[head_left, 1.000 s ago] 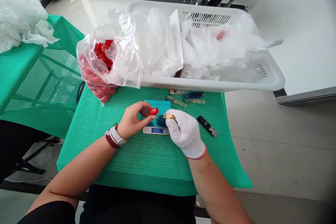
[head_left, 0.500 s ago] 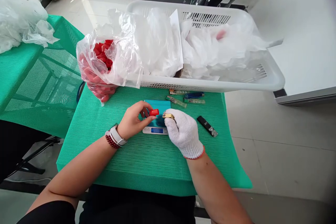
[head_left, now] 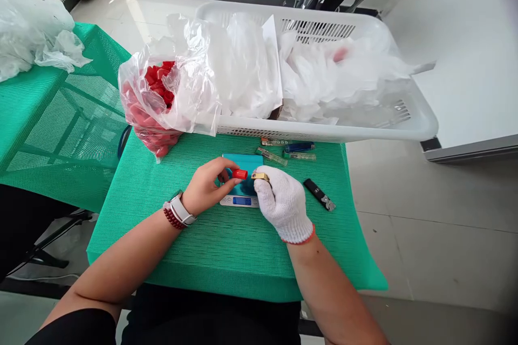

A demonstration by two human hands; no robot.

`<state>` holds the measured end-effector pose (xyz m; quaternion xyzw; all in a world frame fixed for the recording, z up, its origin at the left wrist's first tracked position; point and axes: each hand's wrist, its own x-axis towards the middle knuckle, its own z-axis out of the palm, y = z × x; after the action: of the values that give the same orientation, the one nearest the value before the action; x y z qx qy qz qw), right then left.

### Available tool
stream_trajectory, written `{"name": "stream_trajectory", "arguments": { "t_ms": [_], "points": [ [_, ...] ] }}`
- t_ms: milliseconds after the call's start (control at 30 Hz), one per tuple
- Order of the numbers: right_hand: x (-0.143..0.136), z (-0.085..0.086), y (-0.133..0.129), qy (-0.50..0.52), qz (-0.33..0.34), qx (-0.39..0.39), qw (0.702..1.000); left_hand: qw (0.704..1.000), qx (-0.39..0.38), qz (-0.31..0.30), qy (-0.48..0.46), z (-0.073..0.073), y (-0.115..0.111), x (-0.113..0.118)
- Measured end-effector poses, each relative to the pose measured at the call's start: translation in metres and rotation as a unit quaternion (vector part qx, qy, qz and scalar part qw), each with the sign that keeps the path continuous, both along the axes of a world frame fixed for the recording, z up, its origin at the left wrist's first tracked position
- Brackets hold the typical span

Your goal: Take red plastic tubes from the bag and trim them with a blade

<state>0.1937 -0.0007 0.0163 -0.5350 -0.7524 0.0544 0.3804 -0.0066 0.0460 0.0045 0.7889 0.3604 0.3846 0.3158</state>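
Red cap and brass piece held end to end above a small scale, a narrow gap between them.

The left hand [head_left: 205,187] pinches the red cap [head_left: 240,174] between thumb and fingers; the gloved right hand [head_left: 283,202] is closed around the brass piece [head_left: 260,176], one end protruding. Relative to the earliest frame, the cap lies more level and slightly farther right, the brass piece has shifted slightly left, and the gap has narrowed. Both hands partly cover the scale [head_left: 243,159], whose display [head_left: 242,201] is lit but too small to read surely. Beyond it, several lighters [head_left: 299,146] lie near the white basket [head_left: 324,132], which holds crumpled plastic. A clear bag [head_left: 140,118] of red pieces stands at the basket's left end. A black tool [head_left: 318,192] rests right of the glove on the green cloth [head_left: 194,259].
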Motion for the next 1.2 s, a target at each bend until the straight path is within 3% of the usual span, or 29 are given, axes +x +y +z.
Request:
{"name": "stream_trajectory", "arguments": {
  "t_ms": [133,333,567,800,1000,1200],
  "points": [
    [0.0033,-0.0025,0.0009,0.001,-0.032,-0.013,0.999,1.0,0.001,-0.008,-0.005,0.0,-0.0014,0.0004],
    [0.0043,-0.0003,-0.0008,-0.017,0.032,0.005,0.999,0.999,-0.012,0.032,-0.008,0.0031,-0.0007,-0.0003],
    [0.0026,-0.0033,0.0011,-0.018,-0.017,0.006,1.0,1.0,0.016,0.007,-0.012,0.0029,-0.0011,0.0002],
    [0.0036,-0.0014,-0.0012,-0.02,0.025,0.017,0.999,1.0,0.002,0.028,-0.006,0.003,-0.0011,-0.0009],
    [0.0033,-0.0019,0.001,-0.009,-0.025,0.003,1.0,1.0,0.019,0.0,-0.009,0.0009,-0.0021,0.0006],
    [0.0052,-0.0028,-0.0008,-0.015,0.021,0.004,1.0,1.0,0.018,0.013,-0.009,0.0018,-0.0011,-0.0007]
  ]
}}
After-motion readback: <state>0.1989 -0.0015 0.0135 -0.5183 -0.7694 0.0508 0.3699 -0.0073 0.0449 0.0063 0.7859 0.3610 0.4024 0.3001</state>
